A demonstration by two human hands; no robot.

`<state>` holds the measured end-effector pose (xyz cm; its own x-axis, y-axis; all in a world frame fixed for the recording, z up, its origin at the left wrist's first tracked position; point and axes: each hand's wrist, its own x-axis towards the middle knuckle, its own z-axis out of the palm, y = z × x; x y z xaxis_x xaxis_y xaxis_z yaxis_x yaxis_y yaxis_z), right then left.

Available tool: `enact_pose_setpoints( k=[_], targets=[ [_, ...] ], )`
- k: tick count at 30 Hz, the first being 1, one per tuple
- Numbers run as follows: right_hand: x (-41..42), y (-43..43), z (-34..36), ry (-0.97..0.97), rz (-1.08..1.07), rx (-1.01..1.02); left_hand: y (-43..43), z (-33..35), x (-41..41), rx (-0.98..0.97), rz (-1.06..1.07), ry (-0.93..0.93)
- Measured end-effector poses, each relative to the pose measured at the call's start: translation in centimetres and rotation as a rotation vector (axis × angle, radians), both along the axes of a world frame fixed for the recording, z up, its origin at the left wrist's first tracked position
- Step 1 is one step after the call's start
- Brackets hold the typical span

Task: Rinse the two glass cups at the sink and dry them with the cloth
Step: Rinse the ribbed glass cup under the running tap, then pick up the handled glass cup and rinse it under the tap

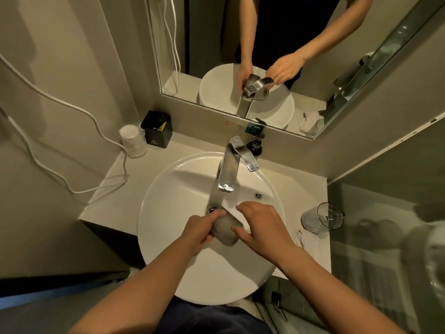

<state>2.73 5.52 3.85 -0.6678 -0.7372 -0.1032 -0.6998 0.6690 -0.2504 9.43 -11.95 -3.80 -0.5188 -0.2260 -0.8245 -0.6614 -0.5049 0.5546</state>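
While the clear ribbed glass cup (225,231) lies tilted on its side low in the round white basin (156,189), it sits just short of the chrome tap (227,169) spout. A faint stream seems to fall near the drain, hard to confirm.

Head view. Left hand (202,227) grips the cup from the left, its fingers (216,214) curled over the rim end and clamped on the ribbed wall. Right hand (262,225) is mostly spread: its thumb (238,231) presses the cup's near side, the other fingers almost straight and apart, arched past the cup with bare basin showing between. Whether any fingertip touches glass, cannot tell.

Step judged: rinsing the first cup. To do it well, turn the mouth up into the stream, rotate so the ribs get flushed, and keep the wet glass low over the basin in case it slips.

Second clear glass cup (317,220) stands upright on the counter at right, just beside the folded white cloth (305,239). Drying not yet begun.
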Motion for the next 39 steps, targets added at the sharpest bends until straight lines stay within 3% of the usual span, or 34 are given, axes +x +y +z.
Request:
enact_pose_setpoints(
  k=[3,5,12,23,28,39],
  targets=[
    [-0.6,1.8,-0.5,-0.138,-0.042,0.143,1.9,1.3,-0.4,-0.235,-0.224,0.133],
    [-0.6,2.6,-0.7,-0.204,-0.095,0.127,3.1,2.5,-0.8,-0.329,-0.303,0.184],
    [-0.4,6.3,-0.7,-0.298,-0.388,-0.133,6.3,5.4,-2.8,-0.506,-0.458,0.294],
    [-6.6,13.0,3.3,-0.242,-0.649,-0.438,10.2,9.8,-13.2,-0.915,-0.909,0.753],
    [-10.6,14.4,3.2,-0.257,-0.631,-0.339,11.8,9.0,-17.6,-0.949,-1.064,0.799],
    [-14.9,14.2,-1.9,-0.343,-0.591,-0.001,13.6,3.3,-21.1,-0.958,-1.225,0.623]
  ],
)
